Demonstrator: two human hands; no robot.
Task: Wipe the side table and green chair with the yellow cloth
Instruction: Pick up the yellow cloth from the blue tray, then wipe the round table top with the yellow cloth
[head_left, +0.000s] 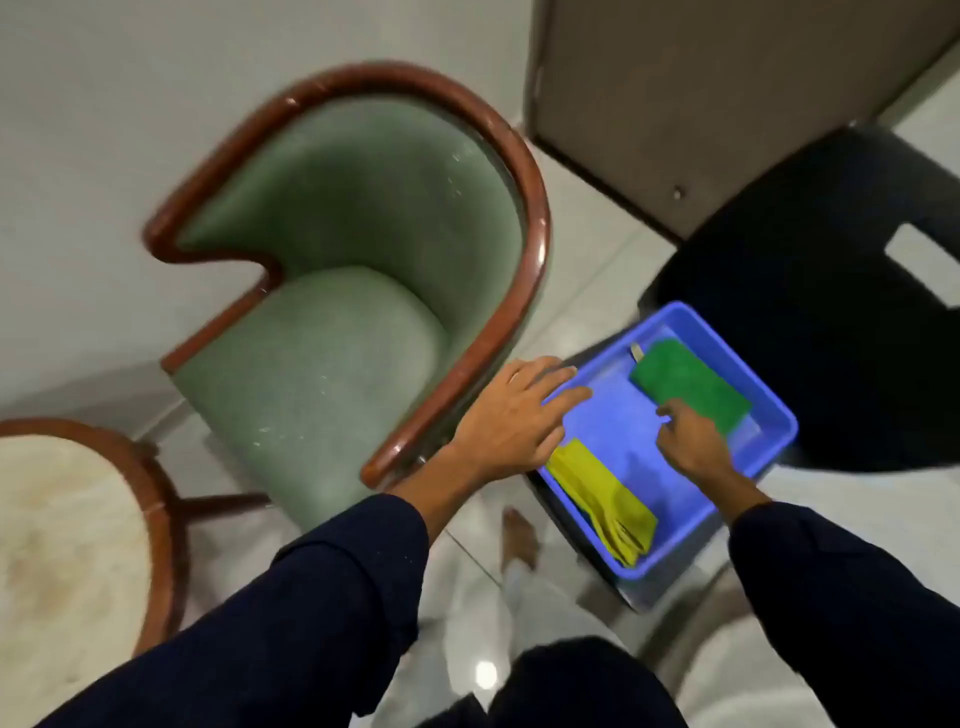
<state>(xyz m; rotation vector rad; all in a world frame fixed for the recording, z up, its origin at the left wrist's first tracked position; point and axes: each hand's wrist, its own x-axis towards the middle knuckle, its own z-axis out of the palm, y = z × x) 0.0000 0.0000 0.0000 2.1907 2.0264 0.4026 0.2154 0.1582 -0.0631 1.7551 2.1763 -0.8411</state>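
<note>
Nearby, green chair (332, 322), blue tray (737, 364), black chair (810, 291)

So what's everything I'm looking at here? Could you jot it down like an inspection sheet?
Surface: pale glossy tiled floor; side table with a pale top at lower left.
Job's things: green chair, seat showing pale specks; yellow cloth lying in the blue tray.
Clutter: green cloth also in the tray; black chair behind it.
Hands: left hand open, resting on the tray's rim; right hand touching the green cloth, grip unclear.
Cables: nothing seen.
Surroundings: white wall, grey-brown door.
</note>
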